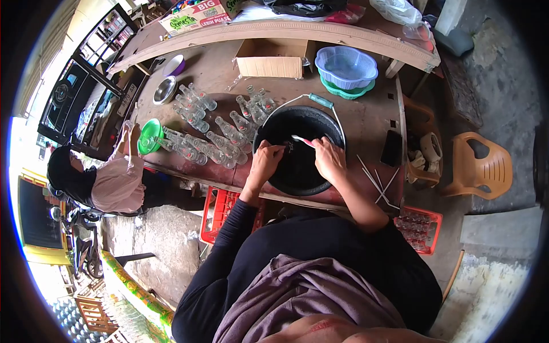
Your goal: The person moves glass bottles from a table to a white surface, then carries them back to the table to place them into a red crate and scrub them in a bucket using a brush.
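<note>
A black bucket [334, 128] with a wire handle stands on the wooden table [372, 117] right in front of me. Both my hands are inside its mouth. My right hand [330, 159] grips a white and pink brush [302, 140], whose head points left toward my other hand. My left hand [266, 158] has its fingers pinched on a small dark item over the bucket; I cannot make out what it is. Several clear glass bottles [220, 150] lie in rows on the table, just left of the bucket.
A green funnel [150, 137], a metal bowl [164, 90], a cardboard box [270, 58] and a blue basket [346, 66] sit on the table. White straws [377, 184] and a phone [392, 147] lie to the right. Red crates [220, 212] stand below. Another person [111, 182] is at the left; a plastic chair [479, 166] at the right.
</note>
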Demonstrator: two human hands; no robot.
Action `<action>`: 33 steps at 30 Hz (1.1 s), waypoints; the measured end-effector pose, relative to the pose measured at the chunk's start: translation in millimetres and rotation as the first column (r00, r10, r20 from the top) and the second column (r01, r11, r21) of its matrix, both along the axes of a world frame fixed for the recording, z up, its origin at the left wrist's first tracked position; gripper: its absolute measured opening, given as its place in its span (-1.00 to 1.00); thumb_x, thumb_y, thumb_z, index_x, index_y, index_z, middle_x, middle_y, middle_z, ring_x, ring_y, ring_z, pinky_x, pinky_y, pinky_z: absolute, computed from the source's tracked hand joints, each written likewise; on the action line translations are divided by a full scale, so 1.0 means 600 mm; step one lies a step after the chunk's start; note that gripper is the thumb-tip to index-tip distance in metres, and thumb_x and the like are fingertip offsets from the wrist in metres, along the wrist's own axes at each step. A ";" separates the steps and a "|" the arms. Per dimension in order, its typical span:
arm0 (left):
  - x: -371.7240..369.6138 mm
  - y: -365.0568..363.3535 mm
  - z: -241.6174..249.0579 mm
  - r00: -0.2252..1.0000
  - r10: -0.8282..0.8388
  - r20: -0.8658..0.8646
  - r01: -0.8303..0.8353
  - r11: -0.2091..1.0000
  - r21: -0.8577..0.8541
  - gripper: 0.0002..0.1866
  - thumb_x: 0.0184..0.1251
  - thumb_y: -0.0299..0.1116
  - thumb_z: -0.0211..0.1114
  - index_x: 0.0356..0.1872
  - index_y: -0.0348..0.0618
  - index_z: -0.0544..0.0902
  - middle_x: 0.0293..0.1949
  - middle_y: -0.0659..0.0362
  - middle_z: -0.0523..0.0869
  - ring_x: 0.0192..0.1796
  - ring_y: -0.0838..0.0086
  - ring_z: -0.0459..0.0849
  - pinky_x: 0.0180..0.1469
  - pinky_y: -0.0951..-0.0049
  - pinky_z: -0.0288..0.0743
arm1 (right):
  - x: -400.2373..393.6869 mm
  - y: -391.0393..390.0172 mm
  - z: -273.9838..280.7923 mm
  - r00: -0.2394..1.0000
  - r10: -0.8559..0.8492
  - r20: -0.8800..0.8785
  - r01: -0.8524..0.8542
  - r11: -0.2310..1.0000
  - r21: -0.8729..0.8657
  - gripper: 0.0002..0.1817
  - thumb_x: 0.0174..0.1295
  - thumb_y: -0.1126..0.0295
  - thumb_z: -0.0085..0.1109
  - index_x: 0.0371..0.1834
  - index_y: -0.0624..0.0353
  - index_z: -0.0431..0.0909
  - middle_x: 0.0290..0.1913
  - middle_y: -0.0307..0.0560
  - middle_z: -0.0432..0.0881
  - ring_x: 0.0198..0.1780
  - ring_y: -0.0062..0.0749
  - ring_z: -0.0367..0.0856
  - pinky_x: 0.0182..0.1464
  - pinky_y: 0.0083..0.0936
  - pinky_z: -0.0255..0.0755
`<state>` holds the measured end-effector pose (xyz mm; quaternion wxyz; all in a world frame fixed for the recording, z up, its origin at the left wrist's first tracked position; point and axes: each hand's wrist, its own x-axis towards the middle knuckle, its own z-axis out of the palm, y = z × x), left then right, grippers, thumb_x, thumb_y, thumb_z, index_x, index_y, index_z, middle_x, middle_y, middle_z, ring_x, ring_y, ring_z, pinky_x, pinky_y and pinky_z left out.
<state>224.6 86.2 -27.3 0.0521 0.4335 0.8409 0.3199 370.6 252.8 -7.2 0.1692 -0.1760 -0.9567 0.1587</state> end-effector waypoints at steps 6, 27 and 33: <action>0.003 0.006 -0.027 0.976 0.180 -0.123 -0.158 0.973 0.169 -0.69 0.06 -0.42 0.37 -0.12 -0.19 0.65 -0.33 -0.03 0.60 -0.19 0.08 0.63 -0.11 0.20 0.49 | -0.013 0.001 -0.006 0.987 0.037 0.155 -0.022 0.995 -0.095 -0.82 0.19 0.56 -0.01 -0.15 0.17 0.50 -0.23 0.13 0.55 -0.25 0.10 0.64 -0.23 -0.08 0.53; 0.025 0.012 -0.005 0.964 0.222 -0.149 -0.219 0.975 0.036 -0.74 0.07 -0.38 0.38 -0.21 -0.23 0.63 -0.27 -0.02 0.65 -0.19 0.05 0.66 -0.19 0.18 0.52 | -0.003 0.029 -0.009 0.969 0.246 0.007 -0.241 0.955 -0.171 -0.86 0.22 0.55 -0.02 -0.18 0.29 0.48 -0.25 0.20 0.56 -0.30 0.11 0.64 -0.28 -0.12 0.55; 0.031 0.010 -0.011 0.962 0.224 -0.153 -0.233 0.972 -0.040 -0.69 -0.04 -0.44 0.41 -0.19 -0.22 0.63 -0.23 -0.03 0.66 -0.16 0.04 0.66 -0.13 0.18 0.54 | -0.003 0.024 -0.013 0.959 0.279 0.045 -0.267 0.946 -0.185 -0.86 0.24 0.54 -0.03 -0.18 0.28 0.49 -0.26 0.20 0.56 -0.30 0.11 0.63 -0.27 -0.12 0.54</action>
